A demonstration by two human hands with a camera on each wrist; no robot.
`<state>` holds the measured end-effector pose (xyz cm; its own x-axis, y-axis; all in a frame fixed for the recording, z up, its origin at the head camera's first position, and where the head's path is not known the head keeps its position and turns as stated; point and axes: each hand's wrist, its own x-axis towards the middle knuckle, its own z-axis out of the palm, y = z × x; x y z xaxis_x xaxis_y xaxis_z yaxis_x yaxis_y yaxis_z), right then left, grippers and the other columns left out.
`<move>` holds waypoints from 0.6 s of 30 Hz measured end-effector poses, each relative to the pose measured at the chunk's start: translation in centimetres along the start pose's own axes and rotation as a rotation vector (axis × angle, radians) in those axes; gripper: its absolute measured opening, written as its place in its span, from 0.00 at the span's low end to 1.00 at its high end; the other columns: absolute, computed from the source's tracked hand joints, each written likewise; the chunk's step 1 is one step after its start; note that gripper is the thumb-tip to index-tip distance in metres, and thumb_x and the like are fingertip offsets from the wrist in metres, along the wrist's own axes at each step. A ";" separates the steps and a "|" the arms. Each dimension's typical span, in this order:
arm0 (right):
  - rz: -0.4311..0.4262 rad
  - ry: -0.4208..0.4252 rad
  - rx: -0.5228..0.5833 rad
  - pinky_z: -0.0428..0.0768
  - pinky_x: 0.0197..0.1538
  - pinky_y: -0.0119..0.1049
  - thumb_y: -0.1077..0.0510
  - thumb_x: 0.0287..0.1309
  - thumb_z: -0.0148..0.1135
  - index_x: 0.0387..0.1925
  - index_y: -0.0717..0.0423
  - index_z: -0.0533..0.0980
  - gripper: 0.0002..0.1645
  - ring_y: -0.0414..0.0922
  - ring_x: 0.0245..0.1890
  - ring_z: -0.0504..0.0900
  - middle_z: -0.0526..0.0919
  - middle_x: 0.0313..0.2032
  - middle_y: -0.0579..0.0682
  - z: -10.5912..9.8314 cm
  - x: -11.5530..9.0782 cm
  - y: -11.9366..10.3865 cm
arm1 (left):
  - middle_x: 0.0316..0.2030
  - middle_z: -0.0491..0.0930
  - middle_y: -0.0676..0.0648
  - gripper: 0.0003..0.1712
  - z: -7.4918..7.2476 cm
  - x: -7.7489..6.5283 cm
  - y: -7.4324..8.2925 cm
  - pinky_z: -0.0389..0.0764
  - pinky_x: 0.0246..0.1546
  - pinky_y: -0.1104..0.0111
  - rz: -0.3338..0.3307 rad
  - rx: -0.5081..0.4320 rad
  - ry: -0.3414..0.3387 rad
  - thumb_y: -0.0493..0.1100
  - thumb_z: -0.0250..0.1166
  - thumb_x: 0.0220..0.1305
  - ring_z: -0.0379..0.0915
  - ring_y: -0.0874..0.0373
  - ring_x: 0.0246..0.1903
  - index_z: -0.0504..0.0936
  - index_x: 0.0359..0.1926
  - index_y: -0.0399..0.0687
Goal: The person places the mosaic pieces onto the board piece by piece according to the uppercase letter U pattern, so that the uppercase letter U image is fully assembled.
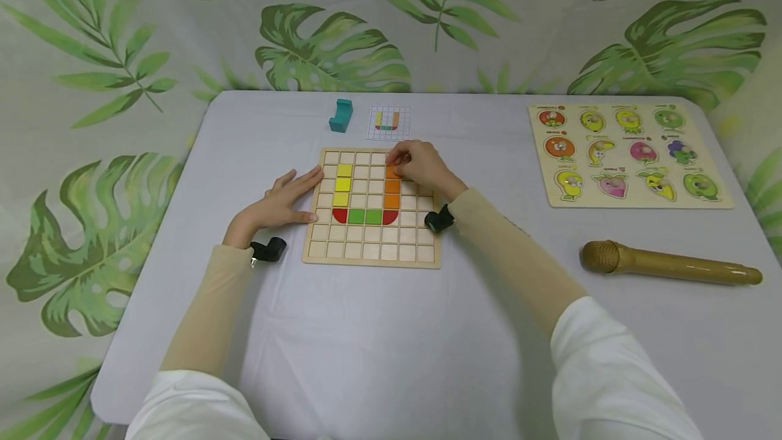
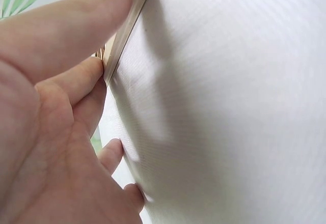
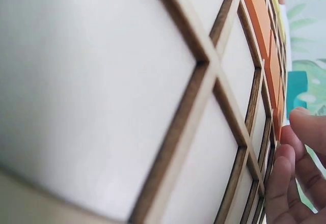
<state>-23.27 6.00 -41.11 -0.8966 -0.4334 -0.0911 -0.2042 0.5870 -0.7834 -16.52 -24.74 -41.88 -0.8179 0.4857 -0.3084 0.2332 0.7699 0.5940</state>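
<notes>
A wooden grid board (image 1: 372, 264) lies on the table, bearing square tiles in a U shape. Its left column is yellow tiles (image 1: 343, 185), the right column orange tiles (image 1: 392, 187), and green tiles (image 1: 364, 216) run along the bottom between two rounded red tiles (image 1: 339, 215). My left hand (image 1: 277, 201) lies spread at the board's left side, fingertips and thumb touching its edge. Over the top orange tile is my right hand (image 1: 421, 167), fingertips right at that tile. In the right wrist view, thumb and forefinger (image 3: 289, 137) stand apart beside the orange column.
Behind the board lie a teal block (image 1: 341, 116) with a notch and a pattern card (image 1: 389, 123) showing a similar U. A wooden fruit puzzle board (image 1: 635, 161) is at the back right. A brown microphone (image 1: 672, 265) lies in front of it.
</notes>
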 end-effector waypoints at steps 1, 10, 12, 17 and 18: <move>-0.001 0.004 0.017 0.71 0.44 0.36 0.69 0.56 0.60 0.39 0.61 0.81 0.09 0.49 0.36 0.75 0.81 0.36 0.54 -0.1 -0.1 0.1 | 0.75 0.36 0.47 0.51 0.0 0.0 0.0 0.34 0.57 0.32 0.000 -0.001 -0.001 0.50 0.65 0.62 0.19 0.39 0.70 0.43 0.76 0.50; 0.035 0.061 0.078 0.73 0.46 0.40 0.65 0.61 0.59 0.45 0.63 0.79 0.11 0.51 0.41 0.76 0.81 0.42 0.57 -2.8 -1.8 0.9 | 0.75 0.35 0.47 0.52 -0.2 0.1 0.2 0.33 0.57 0.31 -0.013 0.005 -0.015 0.50 0.65 0.62 0.19 0.38 0.70 0.42 0.76 0.50; 0.047 0.092 0.091 0.72 0.47 0.41 0.65 0.61 0.59 0.46 0.64 0.79 0.12 0.52 0.42 0.77 0.81 0.43 0.58 -3.7 -2.5 0.9 | 0.75 0.35 0.47 0.52 -0.3 0.0 0.3 0.33 0.57 0.31 -0.016 0.004 -0.019 0.50 0.65 0.62 0.19 0.38 0.70 0.42 0.76 0.50; 0.041 0.213 0.089 0.73 0.48 0.41 0.66 0.61 0.59 0.47 0.65 0.78 0.13 0.53 0.44 0.78 0.82 0.44 0.60 -5.8 -4.2 1.7 | 0.75 0.35 0.47 0.51 -0.6 -0.3 0.6 0.34 0.57 0.32 -0.025 0.016 -0.024 0.50 0.65 0.62 0.21 0.37 0.70 0.43 0.76 0.49; 0.042 0.238 0.082 0.72 0.49 0.41 0.67 0.61 0.59 0.47 0.65 0.78 0.13 0.54 0.44 0.78 0.81 0.44 0.60 -6.3 -4.6 1.8 | 0.75 0.35 0.47 0.51 -0.7 -0.3 0.7 0.34 0.57 0.32 -0.029 0.020 -0.026 0.50 0.65 0.62 0.21 0.36 0.70 0.43 0.76 0.48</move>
